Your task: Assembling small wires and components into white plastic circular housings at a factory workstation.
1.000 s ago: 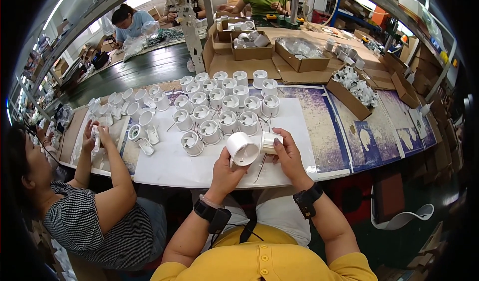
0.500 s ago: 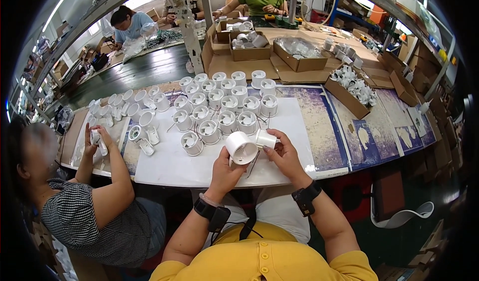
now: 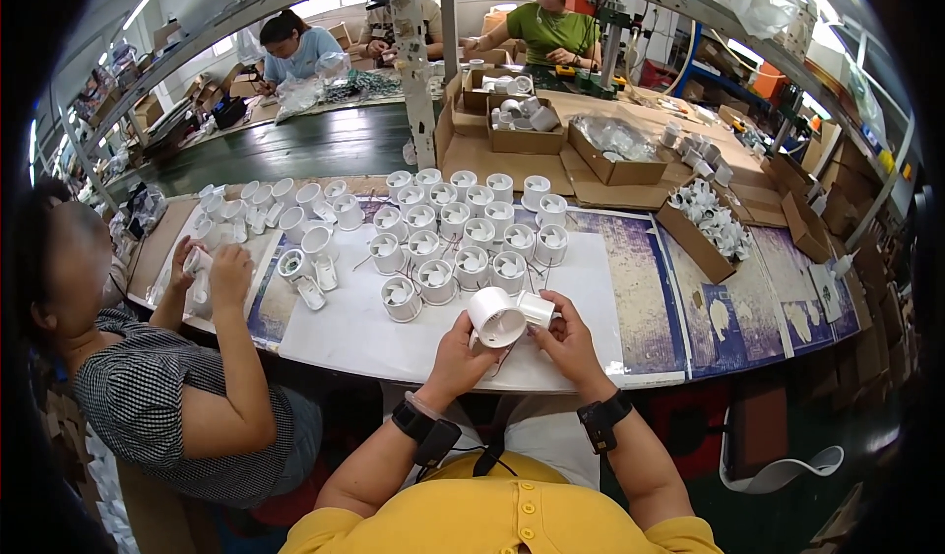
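My left hand (image 3: 461, 357) is wrapped round a white plastic cylinder (image 3: 497, 320), with its open end turned toward me. In my right hand (image 3: 568, 338) is a smaller white cylindrical part (image 3: 535, 308), gripped between thumb and fingers. The two parts meet or nearly meet side by side; I cannot tell whether they are joined. A thin dark wire hangs below them. Just beyond my hands, several white round housings with fan blades (image 3: 435, 278) stand upright in rows on a white sheet (image 3: 345, 323).
To the left, a co-worker (image 3: 187, 387) handles a white part near several white pieces with curved handles (image 3: 317, 244). Far right stands a cardboard box (image 3: 697, 244) of white plastic parts. More boxes (image 3: 527, 139) sit behind a metal post (image 3: 413, 72). Other people work across the table.
The scene sits lower and farther right in the picture. My hands keep hold of both parts, and the smaller one is now closer against the cylinder. The left co-worker's hand has risen.
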Available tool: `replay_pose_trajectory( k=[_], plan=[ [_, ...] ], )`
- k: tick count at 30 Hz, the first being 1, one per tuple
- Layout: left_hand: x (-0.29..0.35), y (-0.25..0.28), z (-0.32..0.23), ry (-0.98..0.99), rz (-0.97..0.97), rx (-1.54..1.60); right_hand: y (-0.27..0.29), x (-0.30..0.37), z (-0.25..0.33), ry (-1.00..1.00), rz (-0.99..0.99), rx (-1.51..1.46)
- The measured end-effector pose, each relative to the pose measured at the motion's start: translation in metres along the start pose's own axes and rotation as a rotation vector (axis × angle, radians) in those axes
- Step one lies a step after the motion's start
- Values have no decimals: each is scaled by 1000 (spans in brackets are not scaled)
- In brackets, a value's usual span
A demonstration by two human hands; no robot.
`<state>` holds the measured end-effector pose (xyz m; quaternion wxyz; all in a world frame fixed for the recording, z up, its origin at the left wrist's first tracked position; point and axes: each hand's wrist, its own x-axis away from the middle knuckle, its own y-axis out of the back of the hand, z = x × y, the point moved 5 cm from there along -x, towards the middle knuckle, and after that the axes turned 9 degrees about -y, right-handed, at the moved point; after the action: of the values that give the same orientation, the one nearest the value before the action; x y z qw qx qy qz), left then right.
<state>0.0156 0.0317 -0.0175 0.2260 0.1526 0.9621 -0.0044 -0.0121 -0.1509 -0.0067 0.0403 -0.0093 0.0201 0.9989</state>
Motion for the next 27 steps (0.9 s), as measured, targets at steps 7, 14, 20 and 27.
replay_pose_trajectory(
  k=[7, 14, 20, 27],
  plan=[
    [4, 4, 4, 32, 2, -6, -3, 1, -2, -21, 31, 52],
    [0, 2, 4, 33, -19, 1, 0, -3, -1, -22, -12, 26],
    [-1, 4, 9, 48, 12, 41, 2, -5, 1, -3, -34, -93],
    [0, 4, 7, 21, -10, 58, 1, -5, -3, -26, -19, -24]
  ],
)
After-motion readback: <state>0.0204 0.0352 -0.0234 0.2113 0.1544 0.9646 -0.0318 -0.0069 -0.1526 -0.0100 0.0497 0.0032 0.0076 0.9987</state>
